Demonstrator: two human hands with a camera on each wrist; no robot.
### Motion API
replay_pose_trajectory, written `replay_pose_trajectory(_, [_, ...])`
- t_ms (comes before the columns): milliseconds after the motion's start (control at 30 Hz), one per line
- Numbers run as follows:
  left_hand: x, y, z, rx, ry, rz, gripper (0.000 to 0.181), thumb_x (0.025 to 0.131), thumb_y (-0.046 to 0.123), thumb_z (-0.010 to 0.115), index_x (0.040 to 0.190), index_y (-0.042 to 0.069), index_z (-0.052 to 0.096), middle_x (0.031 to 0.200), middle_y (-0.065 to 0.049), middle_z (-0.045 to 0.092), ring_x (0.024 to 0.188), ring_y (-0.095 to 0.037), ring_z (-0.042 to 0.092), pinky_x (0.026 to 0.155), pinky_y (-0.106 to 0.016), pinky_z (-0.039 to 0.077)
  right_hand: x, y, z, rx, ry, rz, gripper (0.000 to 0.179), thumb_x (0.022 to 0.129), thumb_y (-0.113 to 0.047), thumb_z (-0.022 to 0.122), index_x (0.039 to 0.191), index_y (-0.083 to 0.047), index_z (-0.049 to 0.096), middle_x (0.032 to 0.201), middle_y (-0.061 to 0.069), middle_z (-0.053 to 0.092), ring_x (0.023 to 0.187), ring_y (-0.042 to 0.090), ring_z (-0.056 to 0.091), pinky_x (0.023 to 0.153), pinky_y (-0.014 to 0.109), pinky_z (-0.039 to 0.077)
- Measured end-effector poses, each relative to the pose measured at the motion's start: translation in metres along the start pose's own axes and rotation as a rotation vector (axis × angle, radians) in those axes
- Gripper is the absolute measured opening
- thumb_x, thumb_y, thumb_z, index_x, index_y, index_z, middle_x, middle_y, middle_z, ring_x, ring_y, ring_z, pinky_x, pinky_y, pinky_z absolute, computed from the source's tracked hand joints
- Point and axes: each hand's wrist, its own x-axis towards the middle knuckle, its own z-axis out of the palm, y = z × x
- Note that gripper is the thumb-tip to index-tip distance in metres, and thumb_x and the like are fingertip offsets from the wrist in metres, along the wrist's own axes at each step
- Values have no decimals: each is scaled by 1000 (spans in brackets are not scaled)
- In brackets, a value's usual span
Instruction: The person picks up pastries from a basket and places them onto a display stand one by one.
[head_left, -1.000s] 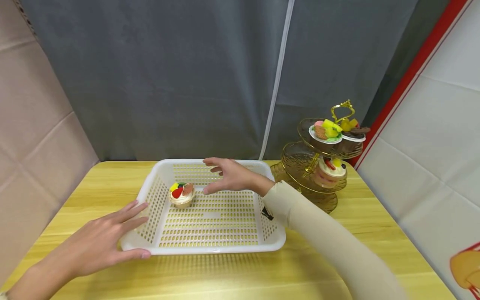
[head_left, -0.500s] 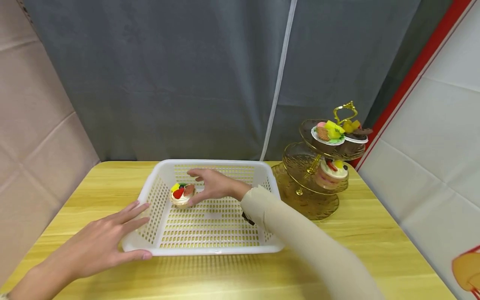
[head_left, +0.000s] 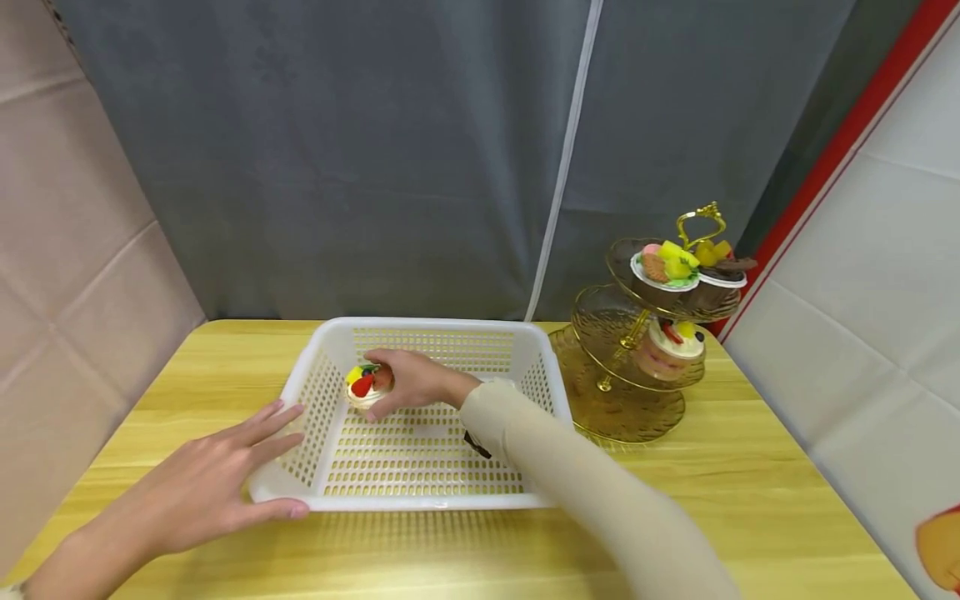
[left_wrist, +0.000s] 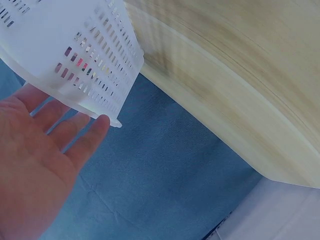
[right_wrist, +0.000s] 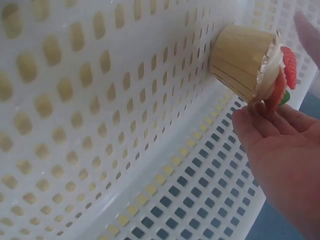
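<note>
A cream-topped cupcake (head_left: 362,386) with fruit pieces and a biscuit sits near the left end of the white plastic basket (head_left: 433,502). My right hand (head_left: 416,383) reaches down at the cupcake's right side, curved partly around it. In the right wrist view, the fingertips touch the topping edge above its tan pleated cup (right_wrist: 240,57); the blurred thumb (right_wrist: 309,35) appears apart from it. My left hand (head_left: 206,475) lies at the basket's left end, fingers spread and fairly straight, thumb along the near rim. In the left wrist view its fingertips meet the basket's rim (left_wrist: 75,102).
A tiered gold-tinted stand (head_left: 618,408) is to the basket's right. It bears two dark-cupped desserts (head_left: 667,287) on top and a layered cream dessert (head_left: 667,354) below. The wooden table (head_left: 480,554) is backed by a grey curtain (head_left: 360,167).
My right hand has moved left and down in the basket, from beside the cupcake to around its right side. The left hand keeps its place, and the cupcake has hardly moved.
</note>
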Motion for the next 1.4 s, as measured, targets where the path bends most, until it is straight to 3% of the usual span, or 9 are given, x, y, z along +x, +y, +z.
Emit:
replay_pose_trajectory(133, [0, 0, 1, 1, 13, 8, 81, 74, 73, 70, 127, 11, 69, 149, -10, 49, 120, -37, 60, 73, -51, 53, 6, -1, 3, -32, 2, 13, 89, 78, -31, 86, 151, -7, 41, 146, 4, 51, 125, 10, 51, 104, 20, 37])
replay_pose_trajectory(433, [-1, 0, 2, -4, 30, 14, 81, 73, 72, 71, 127, 11, 69, 149, -10, 49, 119, -36, 61, 71, -51, 53, 10, -4, 9, -120, 39, 17, 67, 79, -27, 84, 136, -8, 55, 122, 1, 63, 102, 8, 56, 89, 15, 41])
replay_pose_trajectory(733, [-1, 2, 0, -4, 21, 6, 81, 74, 72, 70, 126, 11, 69, 149, -11, 49, 117, -37, 62, 71, -50, 53, 3, -5, 2, -108, 30, 13, 47, 78, -21, 82, 118, -5, 63, 88, -5, 59, 79, 8, 53, 72, 17, 43])
replay_pose_trajectory(1033, [-2, 0, 0, 9, 27, 6, 82, 73, 73, 71, 127, 11, 69, 149, -10, 49, 119, -36, 60, 71, -50, 53, -16, -4, -13, -91, 33, -36, 54, 78, -20, 82, 125, -1, 64, 91, -4, 61, 79, 8, 53, 73, 16, 43])
replay_pose_trajectory(1400, [-1, 2, 0, 12, 14, -8, 80, 73, 73, 71, 125, 12, 69, 149, -9, 49, 120, -36, 60, 70, -49, 52, -46, -9, -30, -122, 53, -96, 51, 78, -22, 80, 123, -5, 65, 93, -7, 63, 83, 8, 56, 78, 18, 45])
